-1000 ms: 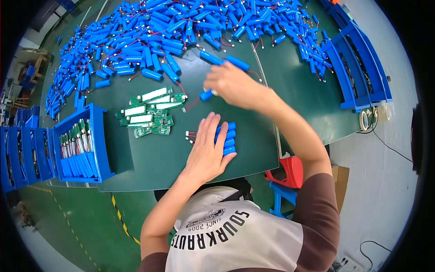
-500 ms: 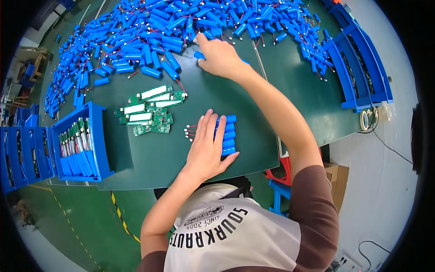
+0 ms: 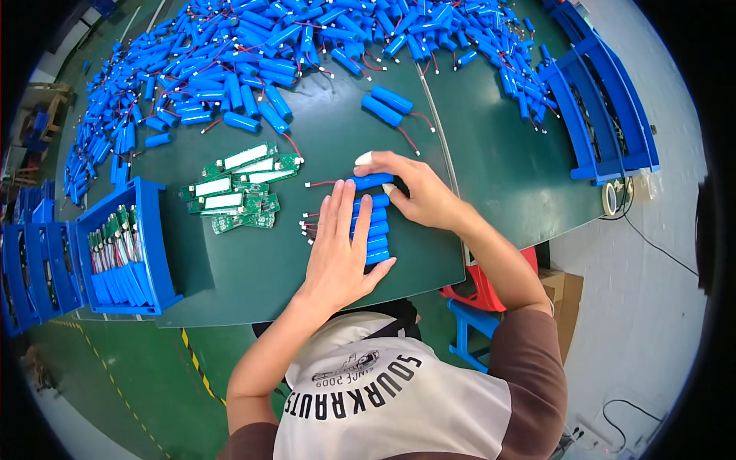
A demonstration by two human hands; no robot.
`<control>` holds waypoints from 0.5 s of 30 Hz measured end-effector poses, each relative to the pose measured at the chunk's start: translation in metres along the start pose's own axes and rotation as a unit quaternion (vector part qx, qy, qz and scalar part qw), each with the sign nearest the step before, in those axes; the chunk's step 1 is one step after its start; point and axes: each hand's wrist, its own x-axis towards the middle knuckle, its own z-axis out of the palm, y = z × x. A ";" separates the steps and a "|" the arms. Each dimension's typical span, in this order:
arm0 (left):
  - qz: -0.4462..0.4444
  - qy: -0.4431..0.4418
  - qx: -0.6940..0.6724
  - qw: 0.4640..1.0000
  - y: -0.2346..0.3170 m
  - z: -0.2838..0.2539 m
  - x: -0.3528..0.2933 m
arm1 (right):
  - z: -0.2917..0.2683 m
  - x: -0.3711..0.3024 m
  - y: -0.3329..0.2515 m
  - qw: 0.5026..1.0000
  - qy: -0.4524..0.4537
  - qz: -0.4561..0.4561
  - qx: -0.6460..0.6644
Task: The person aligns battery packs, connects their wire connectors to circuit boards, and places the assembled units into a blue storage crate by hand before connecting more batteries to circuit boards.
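My left hand lies flat, fingers stretched out, over a row of several blue cylindrical batteries side by side near the table's front edge. Their short wires with white plugs point left. At the far end of this row my right hand grips another blue battery between thumb and fingers; white covers sit on the thumb and a fingertip. The left fingertips reach this battery's left end. Farther off, two loose blue batteries rest side by side, red wires toward the right.
A large heap of blue batteries spreads across the far table. Green circuit boards with white strips are stacked to the left. A blue bin holds boards with batteries. Blue bins and a tape roll stand at right.
My right hand has come back from the edge of the heap to the row, bringing a battery to its far end. Two batteries now lie apart where it was. The left hand stays on the row.
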 end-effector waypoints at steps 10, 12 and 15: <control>-0.003 -0.013 0.016 1.000 -0.001 -0.008 0.016 | -0.026 0.066 0.027 0.913 0.106 -0.032 -0.392; 0.003 -0.014 0.018 1.000 0.000 -0.007 0.017 | -0.024 0.079 0.031 0.867 0.102 -0.023 -0.487; -0.002 -0.015 0.029 0.999 0.002 -0.007 0.012 | -0.026 0.094 0.029 0.870 0.031 0.078 -0.486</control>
